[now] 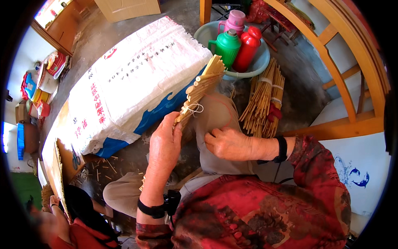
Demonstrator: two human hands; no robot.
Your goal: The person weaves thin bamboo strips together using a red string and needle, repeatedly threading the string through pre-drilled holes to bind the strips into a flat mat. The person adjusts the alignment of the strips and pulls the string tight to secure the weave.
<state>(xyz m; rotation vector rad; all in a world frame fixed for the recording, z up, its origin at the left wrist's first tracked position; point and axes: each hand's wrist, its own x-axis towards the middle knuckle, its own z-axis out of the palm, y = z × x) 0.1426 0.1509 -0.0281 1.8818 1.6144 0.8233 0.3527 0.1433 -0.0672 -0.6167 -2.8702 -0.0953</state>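
My left hand (163, 141) grips the lower end of a row of pale straw stalks (199, 89), cut ends facing me, which slants up and away to the right. A loop of white string (194, 108) sticks out from the stalks just above my fingers. My right hand (226, 143) is closed over my right thigh, apart from the stalks, with its fingertips curled in. A thin reddish line, perhaps thread, curves over the trouser leg (217, 116) above it. Whatever the right fingers may pinch is too small to make out.
A large white and blue woven sack (137, 70) lies ahead. Beyond it, a blue basin (265, 58) holds green, red and pink thermos flasks. Tied stalk bundles (265, 99) lie by a wooden chair frame (344, 83). Scissors (75, 157) and another person (78, 232) are at left.
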